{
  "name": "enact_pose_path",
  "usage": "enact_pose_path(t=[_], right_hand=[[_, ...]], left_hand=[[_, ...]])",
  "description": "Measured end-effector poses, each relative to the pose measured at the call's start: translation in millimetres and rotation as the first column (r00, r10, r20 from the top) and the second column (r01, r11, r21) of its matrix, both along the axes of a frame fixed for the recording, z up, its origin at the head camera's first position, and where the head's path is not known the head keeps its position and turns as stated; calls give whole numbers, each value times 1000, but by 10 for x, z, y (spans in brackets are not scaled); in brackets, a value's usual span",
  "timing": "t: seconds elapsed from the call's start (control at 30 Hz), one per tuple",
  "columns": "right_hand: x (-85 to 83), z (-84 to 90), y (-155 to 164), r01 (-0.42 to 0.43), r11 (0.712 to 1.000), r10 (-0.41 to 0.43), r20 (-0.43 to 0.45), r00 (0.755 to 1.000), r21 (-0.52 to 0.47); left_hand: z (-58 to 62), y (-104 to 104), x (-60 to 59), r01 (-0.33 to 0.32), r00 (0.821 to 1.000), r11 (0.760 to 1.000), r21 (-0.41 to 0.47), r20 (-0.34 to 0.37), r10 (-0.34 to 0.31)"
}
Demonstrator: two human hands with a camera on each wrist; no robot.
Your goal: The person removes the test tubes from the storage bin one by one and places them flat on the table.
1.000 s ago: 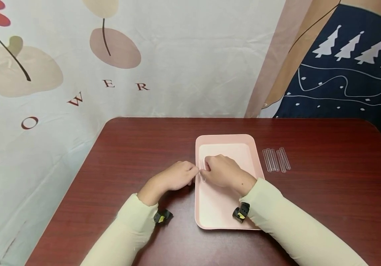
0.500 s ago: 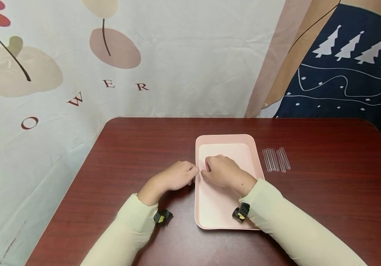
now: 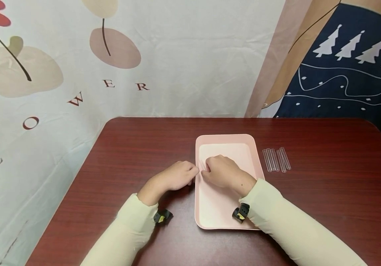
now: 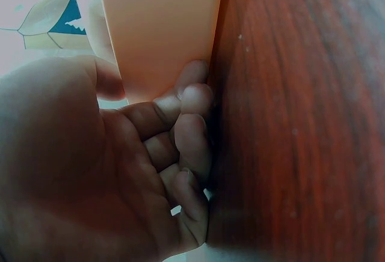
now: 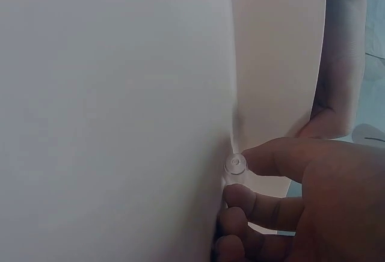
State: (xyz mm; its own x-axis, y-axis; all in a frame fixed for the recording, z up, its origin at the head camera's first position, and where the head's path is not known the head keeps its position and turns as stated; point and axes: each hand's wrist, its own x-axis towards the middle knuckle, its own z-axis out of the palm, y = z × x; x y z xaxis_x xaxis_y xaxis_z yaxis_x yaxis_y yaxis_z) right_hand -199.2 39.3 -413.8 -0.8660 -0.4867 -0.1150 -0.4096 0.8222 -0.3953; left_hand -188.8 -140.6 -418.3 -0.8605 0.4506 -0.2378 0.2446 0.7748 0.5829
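My right hand (image 3: 222, 170) reaches into the pink tray (image 3: 225, 139), close to its left wall. Between thumb and index finger it pinches a clear tube (image 5: 236, 164), whose round end faces the camera in the right wrist view. In the head view the tube is mostly hidden behind the hand. At the tray's left side, my left hand (image 3: 178, 174) grips the wall from outside. Its thumb (image 4: 110, 80) lies over the rim, while the curled fingers (image 4: 194, 139) sit low against the outer wall, close to the tabletop.
Several clear tubes (image 3: 267, 161) lie side by side on the dark red wooden table (image 3: 326, 177), just right of the tray. A printed cloth (image 3: 190, 74) hangs behind the table.
Part of the tube showed below the right thumb a second ago and no longer shows there. Both hands and the tray have stayed almost still.
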Motion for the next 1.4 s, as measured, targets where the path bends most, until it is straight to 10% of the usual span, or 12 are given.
enact_pose_path(t=[1.4], right_hand=[[-25, 16, 132, -37, 988, 47, 57, 997, -152]], left_hand=[[0, 5, 8, -8, 1000, 1000, -4, 12, 9]])
